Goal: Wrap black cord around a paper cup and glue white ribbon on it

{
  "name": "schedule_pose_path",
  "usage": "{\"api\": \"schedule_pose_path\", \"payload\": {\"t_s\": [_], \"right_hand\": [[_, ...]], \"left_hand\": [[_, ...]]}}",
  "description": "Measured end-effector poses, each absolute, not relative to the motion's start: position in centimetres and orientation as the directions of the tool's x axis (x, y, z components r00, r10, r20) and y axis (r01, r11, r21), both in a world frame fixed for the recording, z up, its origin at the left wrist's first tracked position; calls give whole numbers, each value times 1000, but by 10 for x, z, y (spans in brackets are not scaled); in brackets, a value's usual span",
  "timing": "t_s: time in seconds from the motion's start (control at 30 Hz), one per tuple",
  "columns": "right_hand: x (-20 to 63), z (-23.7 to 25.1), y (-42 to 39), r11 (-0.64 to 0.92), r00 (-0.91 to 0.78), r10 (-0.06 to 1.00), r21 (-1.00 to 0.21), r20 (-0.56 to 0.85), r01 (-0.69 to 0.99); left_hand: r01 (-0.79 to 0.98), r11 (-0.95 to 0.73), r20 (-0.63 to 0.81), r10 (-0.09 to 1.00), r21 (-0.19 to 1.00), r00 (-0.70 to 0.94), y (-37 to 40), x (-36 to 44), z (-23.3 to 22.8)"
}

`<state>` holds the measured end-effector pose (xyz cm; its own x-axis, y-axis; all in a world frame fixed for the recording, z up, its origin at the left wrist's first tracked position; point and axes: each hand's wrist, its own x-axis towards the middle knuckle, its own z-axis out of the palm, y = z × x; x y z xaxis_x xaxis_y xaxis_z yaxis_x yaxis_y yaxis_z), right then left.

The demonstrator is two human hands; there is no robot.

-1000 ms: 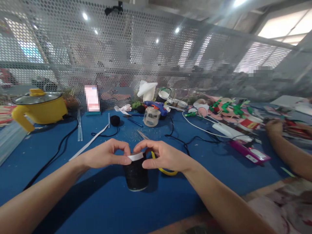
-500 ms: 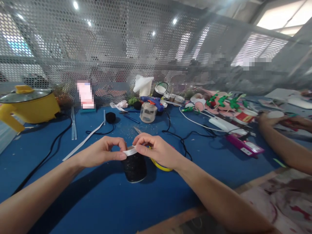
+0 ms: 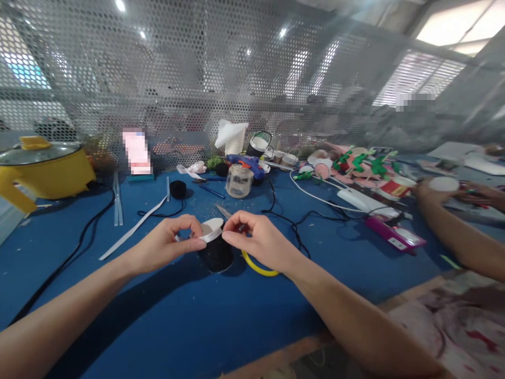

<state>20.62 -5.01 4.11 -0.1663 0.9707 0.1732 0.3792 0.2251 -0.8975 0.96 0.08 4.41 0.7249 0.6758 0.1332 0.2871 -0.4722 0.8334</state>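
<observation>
A small cup wrapped in black yarn point(image 3: 216, 256) stands slightly tilted between my hands. White ribbon point(image 3: 211, 235) runs along its pale rim, and a short piece of it shows behind the left fingers. My left hand point(image 3: 183, 237) pinches the ribbon against the near left of the rim with thumb and forefinger. At the right of the rim, my right hand point(image 3: 250, 237) is closed, its thumb and forefinger tips at the cup's edge. Scissors with yellow handles point(image 3: 260, 271) lie partly hidden under the right hand, blades pointing away.
A white strip point(image 3: 134, 229), a black yarn ball point(image 3: 178, 189) and clear glue sticks point(image 3: 118, 202) lie left. Behind stand a jar point(image 3: 239, 183) with a blue glue gun point(image 3: 246, 164) and a yellow pot point(image 3: 47, 171). Cords cross toward a purple power strip point(image 3: 394, 234). Another person's arm point(image 3: 445, 226) is at right.
The cup's top has turned toward me, so its pale round opening now shows. Its base has moved up and away. The right fingers have shifted slightly right along the rim.
</observation>
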Motion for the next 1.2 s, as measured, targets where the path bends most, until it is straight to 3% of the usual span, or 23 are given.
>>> {"api": "schedule_pose_path", "payload": {"t_s": [0.37,0.77,1.2], "right_hand": [[204,33,-47,146,-131,985,-934,108,326],[203,34,-48,195,-138,979,-906,153,376],[204,31,-43,198,-135,979,-888,155,415]], "left_hand": [[303,-649,270,631,698,728,-2,13,42],[283,-563,235,675,776,699,-3,14,37],[292,-584,218,648,758,730,-2,14,37]]}}
